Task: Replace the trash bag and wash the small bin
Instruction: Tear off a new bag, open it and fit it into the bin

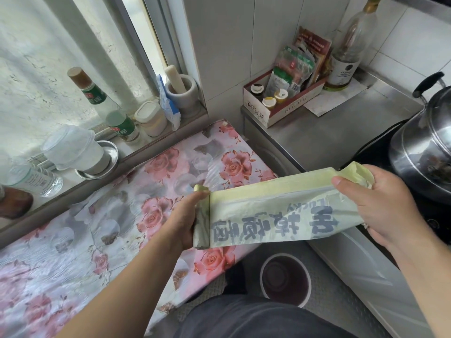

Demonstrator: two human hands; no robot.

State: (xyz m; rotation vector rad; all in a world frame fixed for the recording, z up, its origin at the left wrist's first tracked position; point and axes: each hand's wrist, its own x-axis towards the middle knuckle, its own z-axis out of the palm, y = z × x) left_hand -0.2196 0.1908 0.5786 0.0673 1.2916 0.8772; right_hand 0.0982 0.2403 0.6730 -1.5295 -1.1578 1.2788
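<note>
Along the window ledge point(136, 145) at the far left edge stand two green-labelled bottles point(91, 90), a white lidded jar point(150, 118) and a stone mortar point(183, 92) with a pestle in it. The flower-patterned bench point(102, 215) lies below.

Above its right edge, the left hand point(186, 220) grips the roll of trash bags point(202, 217), fingers curled round it, thumb on top; the roll stands upright, its long axis running away from the person. A pale green bag point(268, 211) stretches rightward from the roll, printed with "LUCKY" and large blue characters, seen upside down. The right hand point(373, 203) pinches the bag's bunched free end, thumb pressed on top.

On the floor beneath the bag sits the small bin point(285, 280), mouth up, unlined.

On the steel counter point(329, 132) a cardboard box point(275, 106) holds packets and small bottles; beside it stands a tall, nearly empty bottle point(349, 50), and at the right edge a steel pot point(424, 147).
</note>
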